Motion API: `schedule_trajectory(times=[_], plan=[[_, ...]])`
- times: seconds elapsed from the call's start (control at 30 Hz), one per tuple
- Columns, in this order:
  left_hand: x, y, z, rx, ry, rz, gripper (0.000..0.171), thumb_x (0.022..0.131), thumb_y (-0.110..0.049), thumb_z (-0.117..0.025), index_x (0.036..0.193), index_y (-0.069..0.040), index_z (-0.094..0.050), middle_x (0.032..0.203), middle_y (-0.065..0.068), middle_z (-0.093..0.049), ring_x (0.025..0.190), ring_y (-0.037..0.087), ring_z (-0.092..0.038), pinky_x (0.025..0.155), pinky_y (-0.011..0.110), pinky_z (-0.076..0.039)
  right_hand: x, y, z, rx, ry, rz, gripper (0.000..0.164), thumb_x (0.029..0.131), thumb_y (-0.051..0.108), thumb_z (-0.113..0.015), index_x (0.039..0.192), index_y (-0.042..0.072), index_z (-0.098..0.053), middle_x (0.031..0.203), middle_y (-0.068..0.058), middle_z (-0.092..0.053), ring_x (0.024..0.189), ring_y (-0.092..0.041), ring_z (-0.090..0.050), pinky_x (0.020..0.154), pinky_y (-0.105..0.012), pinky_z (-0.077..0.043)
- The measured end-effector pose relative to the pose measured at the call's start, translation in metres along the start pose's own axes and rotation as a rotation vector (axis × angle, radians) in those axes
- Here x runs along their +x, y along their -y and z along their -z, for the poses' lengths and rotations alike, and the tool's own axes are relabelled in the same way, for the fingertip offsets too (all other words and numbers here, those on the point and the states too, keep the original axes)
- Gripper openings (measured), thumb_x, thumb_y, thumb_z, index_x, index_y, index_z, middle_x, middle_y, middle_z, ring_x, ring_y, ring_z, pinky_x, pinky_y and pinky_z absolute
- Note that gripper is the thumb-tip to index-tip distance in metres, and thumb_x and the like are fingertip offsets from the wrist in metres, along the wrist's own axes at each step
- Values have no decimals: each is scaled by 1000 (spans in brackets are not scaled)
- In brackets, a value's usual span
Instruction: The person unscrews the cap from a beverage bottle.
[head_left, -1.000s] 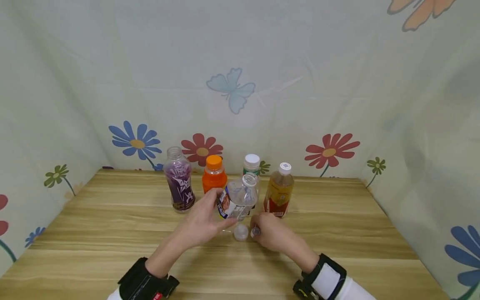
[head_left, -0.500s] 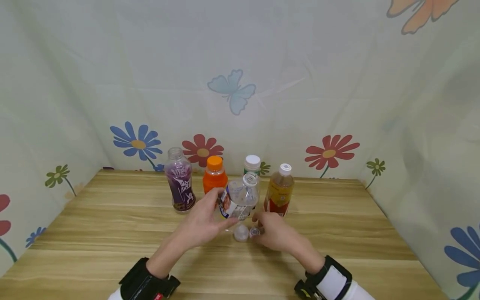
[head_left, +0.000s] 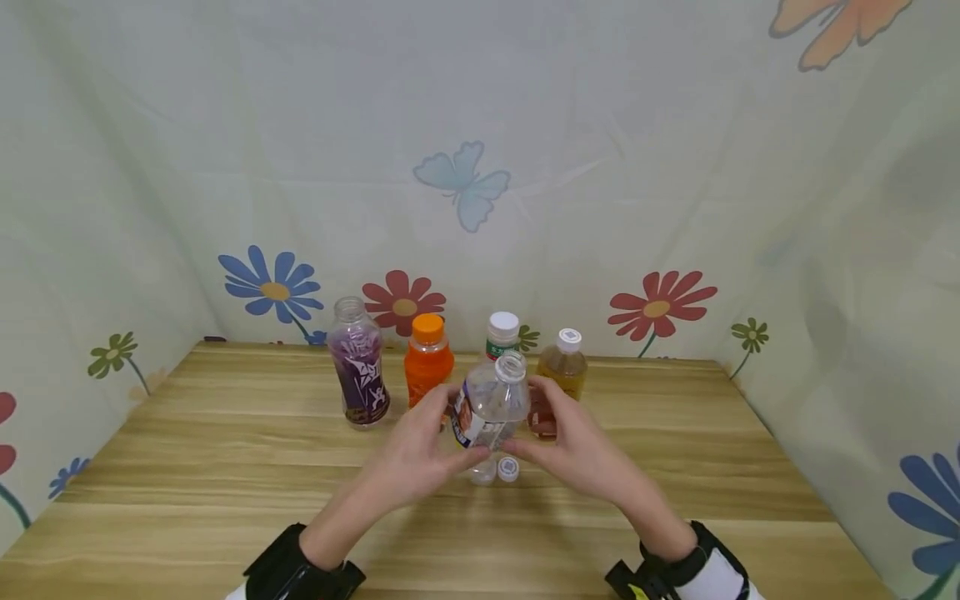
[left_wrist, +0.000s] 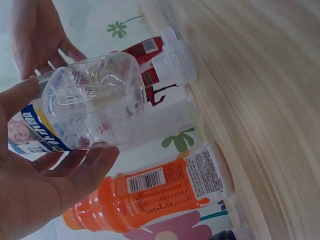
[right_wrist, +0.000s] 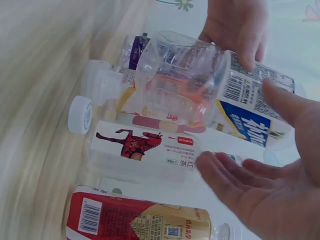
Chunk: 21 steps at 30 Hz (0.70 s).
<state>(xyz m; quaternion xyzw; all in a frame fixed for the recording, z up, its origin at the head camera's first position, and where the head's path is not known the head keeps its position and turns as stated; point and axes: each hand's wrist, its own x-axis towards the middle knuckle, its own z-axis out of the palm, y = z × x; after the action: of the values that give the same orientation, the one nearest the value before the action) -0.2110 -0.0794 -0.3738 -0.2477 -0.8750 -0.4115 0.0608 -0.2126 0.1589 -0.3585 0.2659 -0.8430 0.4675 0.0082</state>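
Note:
A clear, uncapped plastic bottle [head_left: 501,402] with a blue-and-white label is held above the table, tilted a little. My left hand [head_left: 408,454] grips its left side, thumb in front and fingers behind. My right hand [head_left: 581,446] is at its right side with spread, relaxed fingers. In the right wrist view its thumb lies close to the label, and its other fingers stand apart from the bottle; whether the thumb touches cannot be told. Below the bottle a white cap [head_left: 507,469] lies on the table, beside a small translucent, cap-like piece [head_left: 483,473], partly hidden.
Several bottles stand behind: a purple uncapped one [head_left: 360,367], an orange one [head_left: 428,358], a white-capped one with a red horse [right_wrist: 127,145], and an amber one [head_left: 566,367] partly behind my right hand. Flower-patterned cloth [head_left: 465,100] surrounds the wooden table [head_left: 225,425].
My right hand has let go of the white cap on the table and risen to the bottle's right side. The bottle, in my left hand, has shifted slightly right.

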Motion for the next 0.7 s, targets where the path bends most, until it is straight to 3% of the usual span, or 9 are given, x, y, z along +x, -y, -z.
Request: schedule_trajectory(times=[0.27,0.43,0.7], plan=[[-2,-5,-3,-30,19,-61,74,83,-35,-80,143,-18,-40,131,-10,-49,116,9,-51,93,29,-45,-5,0,-8,46,-109,76,77,79,18,-85,142,13,-41,124,-1,-57,107,-21,-63,84,-26,-50],[-3,-7,-4,-36,15,-91,72,83,-32,-81,141,-19,-40,131,-11,-50,116,7,-51,92,26,-45,-6,0,-12,104,-128,142,73,79,9,-83,140,12,-43,124,-1,-57,109,-19,-62,84,-31,-51],[-4,-9,-5,-30,19,-105,75,83,-38,-79,143,-21,-38,132,-12,-47,117,8,-50,94,32,-44,-8,2,-9,131,-163,179,69,80,3,-81,138,10,-44,122,-3,-58,107,-20,-62,82,-32,-52]])
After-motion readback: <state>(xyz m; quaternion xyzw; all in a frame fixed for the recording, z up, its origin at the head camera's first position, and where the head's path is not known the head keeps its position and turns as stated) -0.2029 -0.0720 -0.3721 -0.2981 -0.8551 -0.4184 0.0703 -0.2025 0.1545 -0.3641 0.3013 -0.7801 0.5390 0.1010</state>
